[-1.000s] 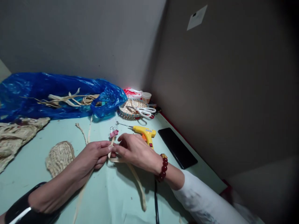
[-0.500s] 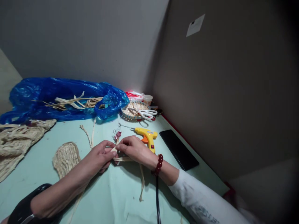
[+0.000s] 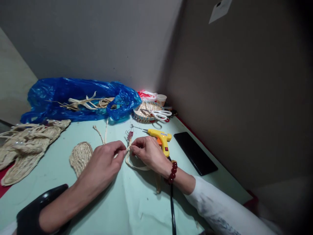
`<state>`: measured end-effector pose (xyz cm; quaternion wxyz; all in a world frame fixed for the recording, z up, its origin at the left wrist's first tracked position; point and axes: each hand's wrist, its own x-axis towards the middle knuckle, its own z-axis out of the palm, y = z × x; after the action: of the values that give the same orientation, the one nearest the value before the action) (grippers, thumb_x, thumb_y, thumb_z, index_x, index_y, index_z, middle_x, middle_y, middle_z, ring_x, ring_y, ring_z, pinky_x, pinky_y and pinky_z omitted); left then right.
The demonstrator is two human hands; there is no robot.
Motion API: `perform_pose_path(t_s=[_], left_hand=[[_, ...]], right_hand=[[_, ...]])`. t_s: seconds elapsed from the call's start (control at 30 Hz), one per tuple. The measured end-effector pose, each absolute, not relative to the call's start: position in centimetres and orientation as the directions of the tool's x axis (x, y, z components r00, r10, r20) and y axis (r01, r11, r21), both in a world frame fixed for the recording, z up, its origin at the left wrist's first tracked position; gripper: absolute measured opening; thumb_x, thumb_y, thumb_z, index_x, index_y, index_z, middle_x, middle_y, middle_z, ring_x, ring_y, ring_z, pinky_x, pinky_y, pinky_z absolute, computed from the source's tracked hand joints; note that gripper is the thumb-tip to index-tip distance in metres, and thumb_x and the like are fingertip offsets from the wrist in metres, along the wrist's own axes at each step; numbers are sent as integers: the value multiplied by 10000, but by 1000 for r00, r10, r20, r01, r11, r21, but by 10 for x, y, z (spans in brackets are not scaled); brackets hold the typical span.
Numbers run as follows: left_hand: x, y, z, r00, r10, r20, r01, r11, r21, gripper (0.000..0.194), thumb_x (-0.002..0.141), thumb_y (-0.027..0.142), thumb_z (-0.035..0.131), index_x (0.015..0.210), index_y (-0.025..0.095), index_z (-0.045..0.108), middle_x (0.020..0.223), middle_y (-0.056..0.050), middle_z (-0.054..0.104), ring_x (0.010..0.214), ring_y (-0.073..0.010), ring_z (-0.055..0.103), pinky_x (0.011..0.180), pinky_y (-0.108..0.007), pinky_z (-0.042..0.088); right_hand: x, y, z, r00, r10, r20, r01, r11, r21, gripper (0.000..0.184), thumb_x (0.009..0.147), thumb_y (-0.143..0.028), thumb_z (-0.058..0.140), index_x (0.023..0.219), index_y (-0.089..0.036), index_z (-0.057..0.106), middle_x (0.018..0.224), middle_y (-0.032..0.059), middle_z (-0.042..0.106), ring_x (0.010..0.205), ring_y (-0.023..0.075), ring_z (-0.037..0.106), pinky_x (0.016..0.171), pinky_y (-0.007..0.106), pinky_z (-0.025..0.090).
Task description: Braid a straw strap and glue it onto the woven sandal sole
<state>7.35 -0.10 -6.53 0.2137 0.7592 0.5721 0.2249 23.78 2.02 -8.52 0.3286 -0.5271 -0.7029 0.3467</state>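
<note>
Both hands meet at the middle of a pale green table (image 3: 127,202). My left hand (image 3: 105,163) and my right hand (image 3: 146,151) each pinch a pale straw strip (image 3: 137,167) close together. The strip loops down below my right hand and trails toward the table's front. A small pink binder clip (image 3: 130,134) lies just beyond my fingertips. A woven straw sole (image 3: 80,156) lies flat to the left of my left hand. My right wrist wears a dark red bead bracelet (image 3: 172,171).
A yellow glue gun (image 3: 160,137) lies behind my right hand, its black cord (image 3: 173,209) running forward. A black phone (image 3: 195,152) lies at right. White scissors (image 3: 160,115) rest on a woven tray (image 3: 144,112). A blue bag (image 3: 80,98) holds straw; woven straw pieces (image 3: 26,143) lie far left.
Both hands have shifted a little farther from me and pinch the strip closer together. The strip's loose tail has been drawn in and looks shorter. The camera has swung left.
</note>
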Motion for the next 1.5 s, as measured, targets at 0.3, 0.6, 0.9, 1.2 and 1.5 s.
perform_pose_path(t_s=[0.3,0.6,0.9,1.2,1.5], left_hand=[[96,-29,-94,365,929,51,829,-350,437,364,898,156,350,1039,99,681,923,-212,678,741,-356,633,659,-426,372],[94,-48,-83,513,855,-74,720,-381,580,285,908,359,492,751,228,691,777,-96,694,675,-289,635,617,-371,350],[67,9,-74,155,987,-40,489,-42,871,165,903,368,561,914,216,625,822,3,668,763,-199,619,732,-323,439],[86,21,-109,217,916,-336,258,278,925,248,959,389,558,940,153,631,731,37,624,481,-79,536,435,-216,461],[85,15,-111,151,947,-284,265,238,934,229,933,372,602,993,157,655,908,-15,690,696,-152,659,605,-306,564]], right_hand=[[242,23,-87,-280,958,-66,339,34,-940,205,775,-211,608,592,-138,662,488,-63,394,510,86,321,495,225,256],[242,25,-86,-325,929,-177,181,-123,-976,148,804,-161,616,697,-108,703,566,-27,589,466,62,325,458,220,235],[243,29,-86,-384,898,-215,222,-137,-965,239,971,-293,574,798,-131,601,615,-75,505,420,41,382,395,167,330],[245,24,-79,-396,914,-90,539,152,-829,247,967,-302,556,791,-141,621,609,-59,532,506,89,493,510,225,414],[242,-2,-60,-379,920,96,829,384,-407,253,860,-210,502,677,-151,667,609,107,645,527,193,545,513,321,188]])
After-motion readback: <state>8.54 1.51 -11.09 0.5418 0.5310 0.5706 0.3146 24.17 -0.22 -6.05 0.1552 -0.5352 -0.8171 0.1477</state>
